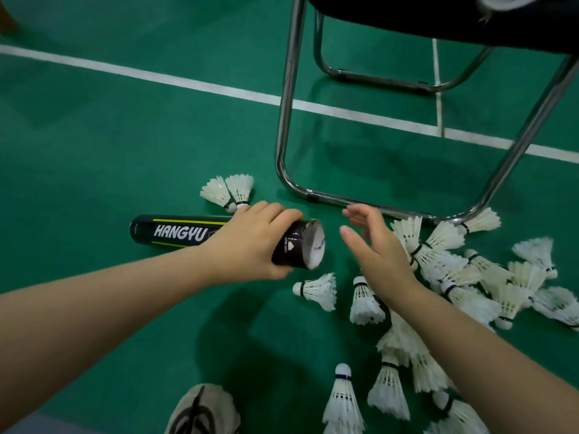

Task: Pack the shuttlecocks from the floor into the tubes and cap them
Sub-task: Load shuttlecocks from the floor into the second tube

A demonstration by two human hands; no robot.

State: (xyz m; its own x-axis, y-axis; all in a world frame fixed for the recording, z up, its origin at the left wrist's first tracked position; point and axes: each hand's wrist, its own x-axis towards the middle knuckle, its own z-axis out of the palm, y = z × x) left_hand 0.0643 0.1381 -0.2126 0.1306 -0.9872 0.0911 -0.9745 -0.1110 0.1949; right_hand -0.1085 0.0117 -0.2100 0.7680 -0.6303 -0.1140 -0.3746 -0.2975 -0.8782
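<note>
left hand (250, 242) grips black tube (175, 234) near its open end, tube tilted over green floor (94, 151) | right hand (372, 245) open beside tube mouth | shuttlecocks (454, 277) scattered by chair frame (283, 120) | shoe (203, 408) at bottom

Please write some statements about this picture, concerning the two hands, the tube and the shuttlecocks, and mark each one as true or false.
1. The left hand grips the black tube near its open end. True.
2. The right hand is open and holds nothing. True.
3. A cap closes the tube end that faces the right hand. False: that end is open.
4. All shuttlecocks lie together in one heap. False: two shuttlecocks lie beyond the tube, apart from the large pile on the right.
5. The tube stands upright. False: it is on its side, roughly level.
</note>
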